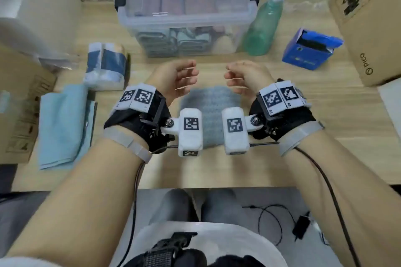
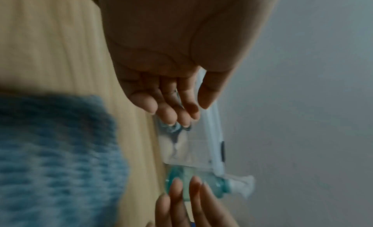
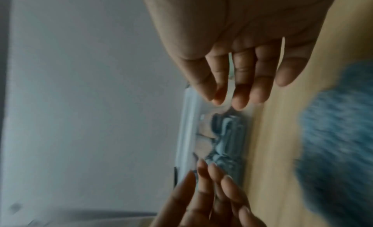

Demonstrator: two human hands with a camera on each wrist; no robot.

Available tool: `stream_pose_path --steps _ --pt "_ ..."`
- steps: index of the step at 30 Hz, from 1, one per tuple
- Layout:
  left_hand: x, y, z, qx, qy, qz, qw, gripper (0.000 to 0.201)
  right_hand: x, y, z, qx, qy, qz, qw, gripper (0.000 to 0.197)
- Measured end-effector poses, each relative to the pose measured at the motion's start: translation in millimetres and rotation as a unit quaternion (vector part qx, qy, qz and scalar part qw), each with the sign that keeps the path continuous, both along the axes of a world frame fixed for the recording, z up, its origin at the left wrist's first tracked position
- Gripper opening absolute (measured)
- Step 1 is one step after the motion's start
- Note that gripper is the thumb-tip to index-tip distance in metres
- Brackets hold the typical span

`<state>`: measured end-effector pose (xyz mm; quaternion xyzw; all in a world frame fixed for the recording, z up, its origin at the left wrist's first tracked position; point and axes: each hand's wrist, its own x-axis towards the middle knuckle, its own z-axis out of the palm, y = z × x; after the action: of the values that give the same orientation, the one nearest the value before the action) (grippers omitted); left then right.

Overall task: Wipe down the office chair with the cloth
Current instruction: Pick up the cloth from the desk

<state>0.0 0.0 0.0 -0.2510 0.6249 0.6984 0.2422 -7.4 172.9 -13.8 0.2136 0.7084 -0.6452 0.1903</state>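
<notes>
Your left hand [image 1: 175, 80] and right hand [image 1: 245, 78] hover empty, fingers loosely curled, palms facing, above the grey-blue knitted cloth [image 1: 211, 102] lying flat on the worktop [image 1: 271, 158], seemingly poised to lift it.

The cardboard box [image 1: 366, 28] at the far right reads "PICO" (its other black print is illegible).

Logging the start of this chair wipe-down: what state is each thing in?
Left hand: relaxed, empty.
Right hand: relaxed, empty.
Grey-blue knitted cloth: flat on table, untouched.
Clear plastic storage bin: lidless.
Blue cardboard box: flap open.
Green spray bottle: upright.
</notes>
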Motion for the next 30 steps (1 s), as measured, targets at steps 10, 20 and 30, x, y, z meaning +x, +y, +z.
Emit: stream_pose_path --steps 10,20,30 --pt "53.5 -6.1 -63.6 -0.017 -0.096 0.025 0.995 0.003 44.3 -6.0 -77.3 0.103 -0.075 -0.05 0.991 0.046" --pt "63.1 -17.6 -54.5 0.044 -0.076 0.029 0.996 0.003 47.7 -38.2 -78.9 -0.102 -0.14 -0.036 0.984 0.053" --pt "126.7 -58.7 -58.2 0.001 -0.057 0.27 0.961 0.016 58.3 -97.5 -71.1 -0.166 -0.149 0.134 0.966 0.025"
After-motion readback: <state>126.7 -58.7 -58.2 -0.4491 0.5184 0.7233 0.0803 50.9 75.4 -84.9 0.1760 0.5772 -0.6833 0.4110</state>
